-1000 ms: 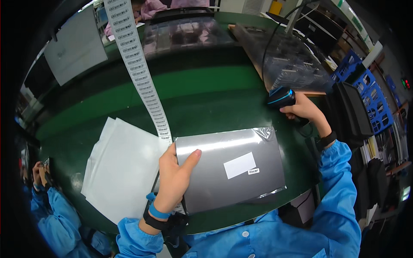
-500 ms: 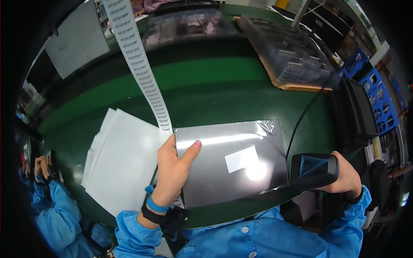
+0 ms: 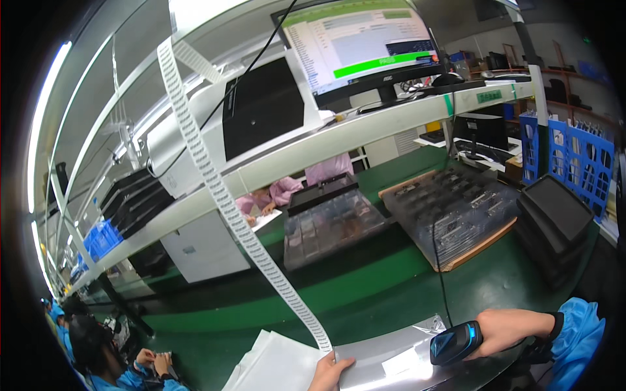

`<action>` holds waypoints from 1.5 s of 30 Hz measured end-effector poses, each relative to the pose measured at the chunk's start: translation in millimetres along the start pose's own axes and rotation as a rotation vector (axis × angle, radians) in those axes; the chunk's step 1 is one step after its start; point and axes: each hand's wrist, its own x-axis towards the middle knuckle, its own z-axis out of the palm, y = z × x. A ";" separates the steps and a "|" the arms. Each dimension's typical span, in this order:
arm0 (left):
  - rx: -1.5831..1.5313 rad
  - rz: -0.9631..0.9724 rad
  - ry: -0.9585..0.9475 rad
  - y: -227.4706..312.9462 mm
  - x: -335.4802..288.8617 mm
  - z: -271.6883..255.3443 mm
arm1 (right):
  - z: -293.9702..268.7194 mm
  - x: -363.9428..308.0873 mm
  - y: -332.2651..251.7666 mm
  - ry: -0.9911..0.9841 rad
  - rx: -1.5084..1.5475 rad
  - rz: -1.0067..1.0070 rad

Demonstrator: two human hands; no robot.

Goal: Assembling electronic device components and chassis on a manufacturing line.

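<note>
Right hand (image 3: 508, 331) wraps around a dark scanner (image 3: 456, 343), lower right of the frame; the left hand (image 3: 330, 373), I can see, pinches a shiny grey panel's (image 3: 422, 381) left edge, bottom centre, at the green desk (image 3: 215, 352).

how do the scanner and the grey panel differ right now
The scanner is small and chunky, while the grey panel is broad, flat and thin.
The scanner is dark with bright blue accents; the grey panel is shiny, with a white label on it.
The scanner sits in the right hand's grip, while the left hand holds the grey panel at its left edge.
Both are in hand.
</note>
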 end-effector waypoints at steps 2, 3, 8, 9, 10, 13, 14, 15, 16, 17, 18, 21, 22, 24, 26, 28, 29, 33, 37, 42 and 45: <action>0.014 -0.014 0.001 0.5 2.0 0.0 | -1.1 0.2 3.0 -0.025 -0.037 0.040; 0.032 -0.009 0.002 1.2 3.2 -1.1 | -3.2 -1.1 2.0 -0.016 -0.031 0.042; -0.171 -0.062 0.073 4.7 -5.1 -15.5 | -7.8 -10.8 4.7 0.081 -0.045 0.074; -0.397 -0.094 -0.058 0.5 -5.9 -28.4 | -8.3 -10.6 5.7 0.083 -0.043 0.075; -0.622 -0.138 -0.203 -7.5 -4.1 -38.4 | -7.8 -12.1 5.7 0.154 0.063 0.058; -0.125 0.171 -0.166 -34.8 -30.2 -18.3 | -10.2 2.7 15.6 0.404 0.393 -0.111; -0.512 0.058 -0.143 -36.0 -43.4 -4.2 | -15.6 12.0 28.9 0.437 0.556 -0.058; -0.310 0.038 0.120 -22.4 -48.7 25.6 | -17.8 21.7 39.5 0.515 0.745 -0.117; -0.321 -0.006 0.199 -15.0 -47.5 35.6 | -22.8 29.5 48.8 0.545 1.004 -0.201; -0.371 0.040 0.118 1.6 -51.3 47.3 | -27.5 38.4 53.2 0.521 1.282 -0.166; -0.412 0.085 0.025 23.0 -58.0 57.7 | -31.9 57.5 88.2 0.355 1.543 -0.175; -0.328 0.193 -0.021 70.8 -89.3 70.9 | -37.0 94.8 134.3 0.277 1.630 -0.216; -0.079 0.329 0.000 84.8 -101.3 74.0 | -36.8 101.9 142.8 0.317 1.594 -0.175; 0.423 0.594 -0.002 111.4 -124.7 89.2 | -29.7 103.9 162.7 0.342 1.597 -0.140; 1.059 0.804 -0.022 110.2 -128.0 115.3 | -26.8 113.9 170.0 0.319 1.598 -0.074; 1.181 0.886 -0.105 79.4 -114.8 151.0 | -27.8 120.3 163.6 0.268 1.597 -0.083; 1.628 0.819 -0.172 62.6 -108.8 162.4 | -26.8 121.4 165.1 0.256 1.605 -0.095; 2.119 0.758 -0.341 -9.0 -64.3 174.3 | -19.2 117.0 166.2 0.270 1.594 -0.121; 1.665 0.501 -0.702 21.4 -34.6 176.6 | -15.5 107.1 162.2 0.336 1.580 -0.079; 1.707 0.798 -0.706 97.4 43.0 233.6 | -15.2 114.5 162.2 0.342 1.575 -0.039; 1.621 0.969 -0.624 81.1 131.5 289.6 | -14.7 121.5 162.9 0.326 1.588 -0.059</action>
